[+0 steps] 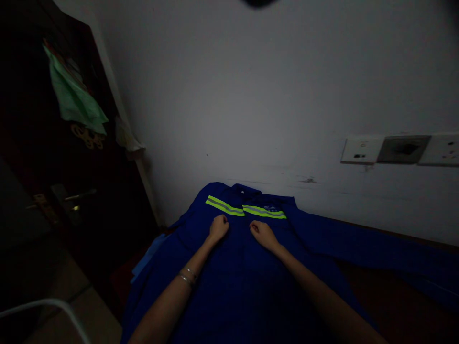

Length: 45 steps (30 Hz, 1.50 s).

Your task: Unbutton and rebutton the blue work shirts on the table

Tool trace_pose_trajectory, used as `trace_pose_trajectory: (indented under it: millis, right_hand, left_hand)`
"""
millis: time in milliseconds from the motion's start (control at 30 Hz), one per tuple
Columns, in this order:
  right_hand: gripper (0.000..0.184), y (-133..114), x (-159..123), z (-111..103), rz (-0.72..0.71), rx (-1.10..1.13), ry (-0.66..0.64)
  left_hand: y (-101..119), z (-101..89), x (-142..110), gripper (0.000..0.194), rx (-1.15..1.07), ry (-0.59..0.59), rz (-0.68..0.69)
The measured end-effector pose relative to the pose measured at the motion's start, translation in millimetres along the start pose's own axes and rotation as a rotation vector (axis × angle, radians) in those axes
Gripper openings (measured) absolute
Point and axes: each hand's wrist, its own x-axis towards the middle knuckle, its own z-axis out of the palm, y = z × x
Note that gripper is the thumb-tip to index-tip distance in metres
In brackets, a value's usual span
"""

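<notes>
A blue work jacket (233,267) lies spread out with its collar toward the wall. Yellow-green reflective strips (225,206) with a grey middle cross its chest, and a small pale print sits above the strip on the right. My left hand (219,228), below a wrist with metal bangles, is closed at the jacket's front just under the left strip. Across the front opening, my right hand (263,233) is curled with thumb and fingers together on the cloth under the other strip. The pinched fabric is mostly hidden by my fingers. One sleeve (351,239) stretches out to the right.
Behind the jacket rises a white wall (251,95) with sockets and a switch (362,149) at right. At left stands a dark door (118,200) with a handle and a hanging green cloth (73,98). A light blue cloth (148,255) shows by the jacket's left edge.
</notes>
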Motion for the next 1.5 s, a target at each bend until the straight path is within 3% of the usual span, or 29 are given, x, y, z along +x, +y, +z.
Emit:
trace_pose_trajectory:
  millis: [67, 133, 333, 467, 567, 733, 867, 967, 1200, 1367, 1500]
  right_hand:
    - [0.018, -4.5, -3.6, -2.7, -0.021, -0.099, -0.031]
    - [0.018, -9.2, -6.3, -4.0, -0.029, -0.187, -0.069]
    - [0.02, -15.5, -9.1, -2.2, -0.097, -0.382, -0.125]
    - [0.02, -16.0, -9.2, -1.1, -0.134, -0.419, -0.156]
    - [0.021, -15.8, -10.1, -0.5, -0.129, -0.348, -0.13]
    - [0.018, -14.1, -4.1, -0.9, -0.052, -0.205, -0.139]
    - [0.02, -17.5, 14.6, -5.1, 0.075, -0.061, -0.164]
    - [0.021, -26.0, 35.1, -3.6, 0.042, -0.004, -0.113]
    - [0.02, -47.2, 77.1, 36.3, 0.003, 0.145, -0.032]
    - [0.024, -40.8, 73.9, 66.0, 0.046, 0.255, 0.039]
    - [0.022, -32.8, 64.7, 73.0, 0.114, 0.423, 0.124]
  left_hand:
    - [-13.7, -5.9, -1.9, 0.017, 0.133, 0.149, 0.01]
    - [-24.7, -8.7, -4.0, 0.019, 0.223, 0.21, 0.04]
    - [-32.8, -15.6, -6.5, 0.026, 0.293, 0.179, 0.11]
    - [-35.2, -19.5, -7.8, 0.036, 0.449, 0.223, 0.255]
    - [-39.4, -17.2, -8.7, 0.038, 0.509, 0.187, 0.34]
    - [-42.2, -12.3, -7.4, 0.035, 0.529, 0.182, 0.339]
    - [-36.7, -9.7, -6.3, 0.033, 0.517, 0.201, 0.319]
    - [-30.8, -7.1, -5.6, 0.032, 0.515, 0.211, 0.299]
    - [-28.4, -1.0, -2.8, 0.029, 0.528, 0.209, 0.313]
    - [-27.6, -1.7, 1.8, 0.028, 0.557, 0.149, 0.324]
    - [-26.5, -7.7, 10.8, 0.028, 0.538, 0.082, 0.358]
